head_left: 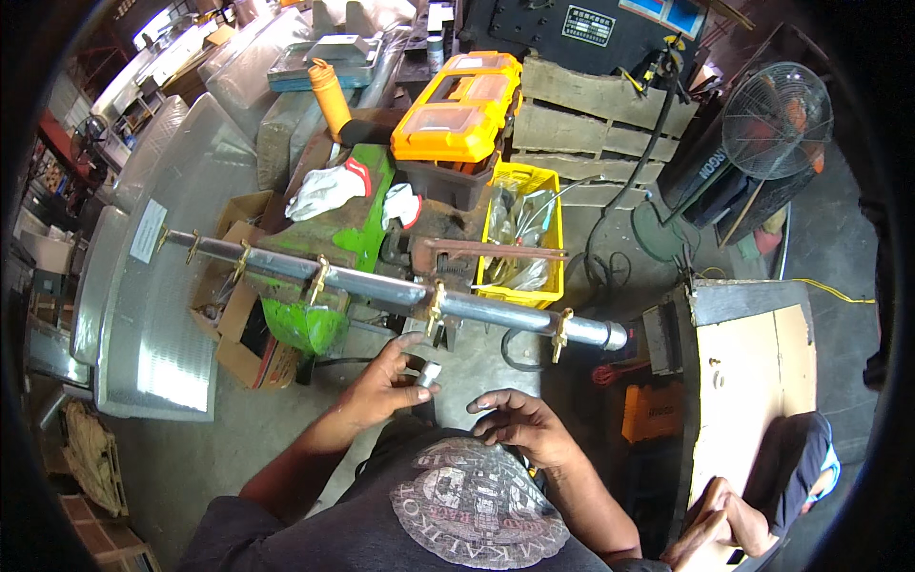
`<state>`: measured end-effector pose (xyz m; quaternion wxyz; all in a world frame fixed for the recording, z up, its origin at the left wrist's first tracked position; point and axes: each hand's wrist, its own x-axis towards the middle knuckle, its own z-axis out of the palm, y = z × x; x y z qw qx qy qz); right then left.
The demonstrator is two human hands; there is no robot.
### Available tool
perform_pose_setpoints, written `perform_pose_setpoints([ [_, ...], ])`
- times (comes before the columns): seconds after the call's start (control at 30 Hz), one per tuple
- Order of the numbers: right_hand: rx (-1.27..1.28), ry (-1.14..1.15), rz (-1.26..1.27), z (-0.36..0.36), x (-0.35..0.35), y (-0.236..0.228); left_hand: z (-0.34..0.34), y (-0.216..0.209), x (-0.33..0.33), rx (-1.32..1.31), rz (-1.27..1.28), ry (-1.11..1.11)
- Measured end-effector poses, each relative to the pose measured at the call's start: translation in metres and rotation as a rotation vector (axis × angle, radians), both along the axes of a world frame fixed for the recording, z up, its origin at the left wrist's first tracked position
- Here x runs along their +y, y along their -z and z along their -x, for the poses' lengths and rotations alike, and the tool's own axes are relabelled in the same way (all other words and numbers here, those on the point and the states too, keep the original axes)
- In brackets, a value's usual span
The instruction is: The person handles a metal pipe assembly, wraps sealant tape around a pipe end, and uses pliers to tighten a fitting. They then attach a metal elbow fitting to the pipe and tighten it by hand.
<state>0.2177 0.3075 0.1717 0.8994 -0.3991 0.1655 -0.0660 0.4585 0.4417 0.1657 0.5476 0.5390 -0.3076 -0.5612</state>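
Concrete floor [229, 458], smooth and grey, spreads around both hands in a cluttered workshop, with a perforated sheet-metal panel [172, 324] gleaming far off to the left hand's side. Just beyond the fingertips a long steel pipe [381, 289] runs crosswise, dull grey and round. Much of it looks done: at least five brass fittings [436, 307] already stand along its length, and a paler collar [610, 334] rings the end on the right hand's side. What seems left is the small grey metal fitting [429, 374], loose from the pipe (whether it belongs there, I cannot tell). It is short and cylindrical, pinched between thumb and fingers of the left hand [386, 386], on the near side of the pipe. Beside it, the right hand [529, 429] hangs with fingers parted and loosely curled, apparently gripping nothing. Past the pipe from the left hand lie soft white gloves [329, 191] with red cuffs, on chipped green-painted metal [376, 191]. Farther ahead of the right hand, a rigid yellow plastic crate [558, 229] holds crinkled clear bags, near a rough, rust-brown wrench-like tool [491, 250].
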Motion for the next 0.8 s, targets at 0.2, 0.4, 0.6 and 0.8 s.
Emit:
perform_pose_setpoints([
  [0.2,-0.308,-0.011,0.080,0.006,-0.005,-0.061,0.068,-0.064,-0.005,0.482,0.289,-0.090],
  [0.4,-0.443,-0.010,0.020,0.035,-0.005,-0.083,0.098,-0.083,-0.012,0.360,0.407,-0.001],
  [0.6,-0.423,0.028,0.076,0.062,-0.001,-0.093,0.120,-0.087,-0.021,0.362,0.425,0.090],
  [0.8,-0.442,0.062,0.040,0.077,0.003,-0.095,0.131,-0.089,-0.026,0.372,0.440,0.137],
])
